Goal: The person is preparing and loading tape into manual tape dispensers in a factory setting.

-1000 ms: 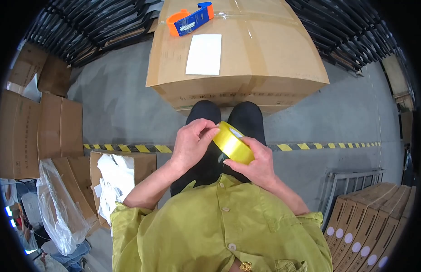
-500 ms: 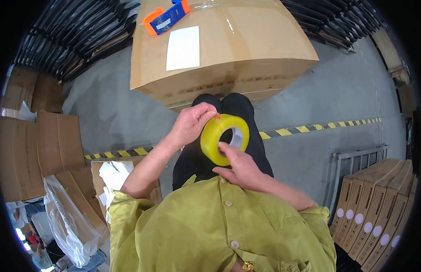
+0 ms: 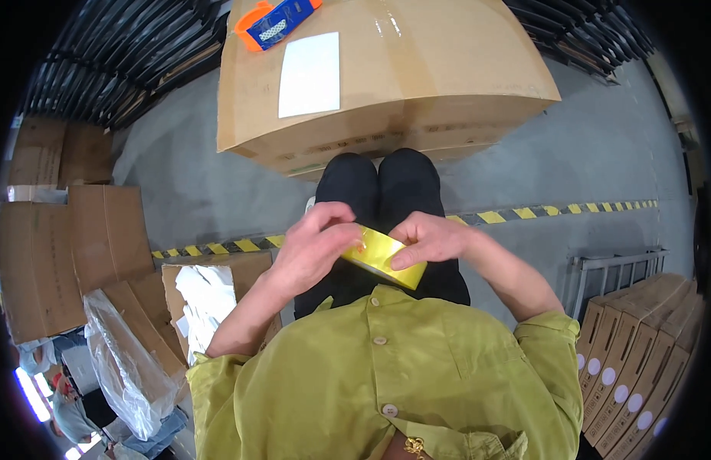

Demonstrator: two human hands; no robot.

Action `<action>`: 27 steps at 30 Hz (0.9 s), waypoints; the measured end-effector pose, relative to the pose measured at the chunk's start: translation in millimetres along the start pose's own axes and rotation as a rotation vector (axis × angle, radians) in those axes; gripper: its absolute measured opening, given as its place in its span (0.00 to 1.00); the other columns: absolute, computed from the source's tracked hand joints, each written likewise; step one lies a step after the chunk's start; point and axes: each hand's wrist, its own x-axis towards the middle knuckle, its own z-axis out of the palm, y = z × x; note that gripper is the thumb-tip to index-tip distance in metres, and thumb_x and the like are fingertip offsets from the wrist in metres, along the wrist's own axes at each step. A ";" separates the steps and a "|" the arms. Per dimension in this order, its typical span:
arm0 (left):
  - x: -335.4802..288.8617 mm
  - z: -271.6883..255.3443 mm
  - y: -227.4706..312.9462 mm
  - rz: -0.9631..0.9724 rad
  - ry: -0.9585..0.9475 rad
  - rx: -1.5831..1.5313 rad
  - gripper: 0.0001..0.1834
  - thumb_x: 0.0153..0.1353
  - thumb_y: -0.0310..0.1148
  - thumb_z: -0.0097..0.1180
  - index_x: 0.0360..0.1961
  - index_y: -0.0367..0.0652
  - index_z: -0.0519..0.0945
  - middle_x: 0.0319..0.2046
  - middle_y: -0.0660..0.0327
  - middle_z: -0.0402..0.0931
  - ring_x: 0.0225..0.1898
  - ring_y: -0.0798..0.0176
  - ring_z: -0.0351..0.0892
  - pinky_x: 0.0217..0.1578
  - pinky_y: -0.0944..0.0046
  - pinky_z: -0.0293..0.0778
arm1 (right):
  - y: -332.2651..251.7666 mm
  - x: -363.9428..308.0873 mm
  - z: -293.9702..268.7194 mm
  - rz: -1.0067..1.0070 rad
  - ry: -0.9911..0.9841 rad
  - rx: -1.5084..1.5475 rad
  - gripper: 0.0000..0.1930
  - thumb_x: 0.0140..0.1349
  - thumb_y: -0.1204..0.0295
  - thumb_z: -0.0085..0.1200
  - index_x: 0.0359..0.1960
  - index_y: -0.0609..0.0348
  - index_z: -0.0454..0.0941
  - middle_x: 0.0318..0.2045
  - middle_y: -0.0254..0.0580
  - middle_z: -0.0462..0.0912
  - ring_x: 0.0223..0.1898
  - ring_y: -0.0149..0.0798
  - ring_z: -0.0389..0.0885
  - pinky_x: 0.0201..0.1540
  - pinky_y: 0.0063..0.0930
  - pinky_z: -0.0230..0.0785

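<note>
A roll of yellowish clear packing tape (image 3: 380,251) is held above my lap, its outer band turned up toward me. My right hand (image 3: 434,236) grips its right side, thumb pressed on the band and the other fingers behind. At the roll's left end, my left hand (image 3: 316,247) is closed, thumb and fingertips at the band beside a small reddish-orange mark. Ahead of my knees stands a large cardboard box (image 3: 440,65), a white sheet (image 3: 309,74) lying flat on its top. An orange and blue tape dispenser (image 3: 279,23) rests near the box's far left edge.
On the left stand cardboard boxes (image 3: 106,230), clear plastic wrap (image 3: 126,360) and an open carton (image 3: 240,268) holding white paper (image 3: 204,303). Flat cartons (image 3: 639,345) line the right beside a metal frame (image 3: 612,268). A striped tape line (image 3: 524,213) crosses the floor.
The tape roll has tipped from showing its round side to showing its outer band. My right hand has moved up to its right side; my left hand has shifted slightly down.
</note>
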 end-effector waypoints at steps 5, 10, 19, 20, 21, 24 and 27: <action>5.2 -4.9 9.5 -0.179 0.091 0.055 0.08 0.51 0.25 0.56 0.33 0.40 0.74 0.32 0.58 0.72 0.30 0.58 0.74 0.32 0.65 0.72 | -3.2 -6.4 33.3 -0.194 0.483 -0.051 0.17 0.51 0.61 0.60 0.27 0.66 0.76 0.20 0.32 0.75 0.24 0.21 0.68 0.27 0.19 0.62; 9.1 6.1 0.7 -0.262 0.169 -0.027 0.13 0.49 0.24 0.58 0.38 0.41 0.74 0.29 0.60 0.75 0.28 0.63 0.75 0.32 0.69 0.72 | -2.5 -10.9 43.7 -0.232 0.589 -0.130 0.17 0.48 0.62 0.62 0.27 0.66 0.74 0.19 0.35 0.75 0.23 0.23 0.69 0.27 0.21 0.64; 9.0 -1.1 -3.9 -0.742 0.125 -0.517 0.06 0.52 0.26 0.58 0.31 0.36 0.77 0.22 0.67 0.75 0.25 0.78 0.70 0.26 0.77 0.68 | -0.8 -14.4 57.8 -0.203 0.589 -0.180 0.19 0.48 0.62 0.61 0.32 0.66 0.72 0.22 0.41 0.77 0.25 0.28 0.73 0.29 0.24 0.66; 7.4 -1.2 -4.1 -0.731 0.132 -0.486 0.05 0.52 0.26 0.59 0.30 0.36 0.77 0.21 0.67 0.75 0.24 0.78 0.69 0.25 0.77 0.67 | -2.4 -15.7 58.7 -0.203 0.589 -0.191 0.18 0.49 0.62 0.60 0.32 0.66 0.72 0.22 0.41 0.76 0.25 0.28 0.73 0.29 0.25 0.66; 6.8 -1.8 -3.7 -0.732 0.136 -0.483 0.05 0.52 0.26 0.59 0.30 0.36 0.77 0.21 0.67 0.75 0.24 0.78 0.69 0.25 0.77 0.67 | -3.0 -16.3 59.8 -0.205 0.591 -0.202 0.18 0.49 0.62 0.60 0.32 0.66 0.71 0.22 0.42 0.76 0.25 0.29 0.72 0.30 0.25 0.66; 7.8 -2.3 -0.3 -0.700 0.161 -0.557 0.05 0.52 0.27 0.59 0.29 0.36 0.77 0.21 0.67 0.75 0.23 0.78 0.68 0.24 0.77 0.67 | 3.6 -17.7 63.5 -0.239 0.587 -0.188 0.18 0.50 0.63 0.59 0.32 0.66 0.70 0.22 0.41 0.75 0.24 0.29 0.72 0.29 0.25 0.66; 9.9 -3.1 4.7 -0.746 0.150 -0.603 0.06 0.51 0.28 0.60 0.28 0.37 0.77 0.21 0.67 0.74 0.23 0.78 0.68 0.24 0.76 0.67 | 2.5 -19.5 65.2 -0.271 0.597 -0.221 0.18 0.50 0.63 0.59 0.32 0.66 0.70 0.22 0.41 0.75 0.24 0.29 0.72 0.28 0.25 0.65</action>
